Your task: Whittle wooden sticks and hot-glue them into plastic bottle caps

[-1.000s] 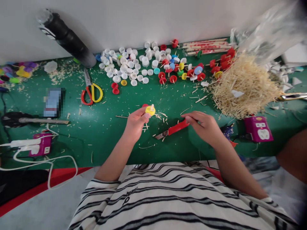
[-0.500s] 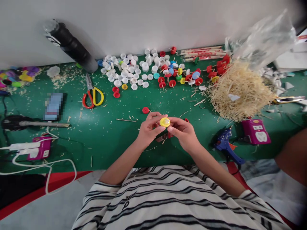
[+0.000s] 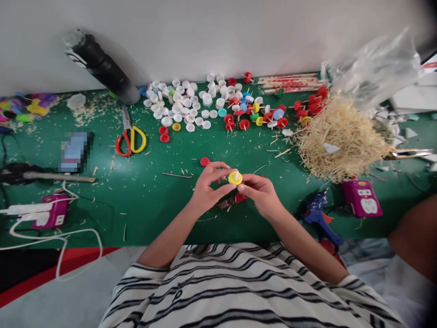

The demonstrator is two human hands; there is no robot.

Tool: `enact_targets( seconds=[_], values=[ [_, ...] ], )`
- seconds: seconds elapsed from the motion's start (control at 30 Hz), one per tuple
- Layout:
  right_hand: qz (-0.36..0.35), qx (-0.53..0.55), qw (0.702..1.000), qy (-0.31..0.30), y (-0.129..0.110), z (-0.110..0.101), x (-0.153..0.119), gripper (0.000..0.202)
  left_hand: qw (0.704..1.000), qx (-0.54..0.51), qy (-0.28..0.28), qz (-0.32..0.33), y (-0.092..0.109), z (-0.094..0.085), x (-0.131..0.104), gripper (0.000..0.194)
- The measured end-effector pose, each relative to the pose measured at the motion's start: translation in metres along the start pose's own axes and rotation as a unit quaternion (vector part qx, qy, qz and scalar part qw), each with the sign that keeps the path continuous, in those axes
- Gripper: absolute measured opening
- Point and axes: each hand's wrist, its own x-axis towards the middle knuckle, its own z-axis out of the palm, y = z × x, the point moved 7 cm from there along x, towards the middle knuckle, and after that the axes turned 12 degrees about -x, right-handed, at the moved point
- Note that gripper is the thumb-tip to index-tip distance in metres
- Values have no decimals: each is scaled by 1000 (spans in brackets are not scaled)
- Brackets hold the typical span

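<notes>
green tabletop (image 3: 150,205) lies below; above it, nearer the front edge than the back, your left hand (image 3: 206,187) and right hand (image 3: 262,195) pinch the yellow cap (image 3: 233,180). you seem to be adjusting it; the next move calls for steady fingertips, clear of the red cutter (image 3: 240,197) underneath.

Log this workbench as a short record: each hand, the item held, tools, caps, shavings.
left hand: fingers on the yellow cap, left side
right hand: fingertips at its right side
held item: yellow cap, pale piece on top
tools: scissors, blue glue gun, red-handled knife partly behind right hand
caps: white caps, mostly loose
shavings: straw-coloured heap, right
</notes>
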Motion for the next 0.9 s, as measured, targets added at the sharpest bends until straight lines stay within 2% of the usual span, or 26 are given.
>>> enact_targets(
  seconds=[0.27, 0.43, 0.6, 0.9],
  values=[
    [-10, -3, 999, 31, 1, -4, 3, 36, 999, -42, 16, -31, -8, 9, 3, 34],
    [-29, -22, 999, 34, 2, -3, 5, 37, 994, -82, 31, -59, -14, 13, 1, 28],
    [-37, -24, 999, 30, 3, -2, 5, 34, 989, -108, 60, -81, -15, 12, 0, 31],
    [-40, -38, 998, 41, 2, -4, 4, 33, 992, -97, 51, -66, -12, 11, 1, 31]
  ],
)
